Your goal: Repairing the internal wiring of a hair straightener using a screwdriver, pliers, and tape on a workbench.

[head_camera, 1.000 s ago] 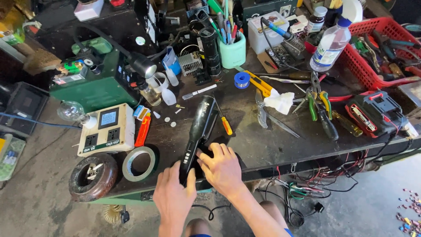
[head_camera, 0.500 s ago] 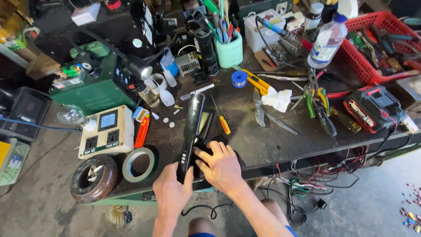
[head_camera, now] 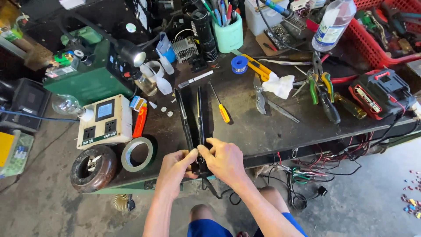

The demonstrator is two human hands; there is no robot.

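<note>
Head view: the black hair straightener (head_camera: 196, 118) has been stood on edge and spread open since a second ago; its near end is pinched by left hand (head_camera: 175, 166) and right hand (head_camera: 224, 159), both closed on it, baring the plates.

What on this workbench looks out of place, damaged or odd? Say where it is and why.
The long black two-armed appliance lies splayed open on the dark benchtop, both hands pinching its hinge end at the front edge. Below the edge, loose coloured wires hang in a tangle.
</note>
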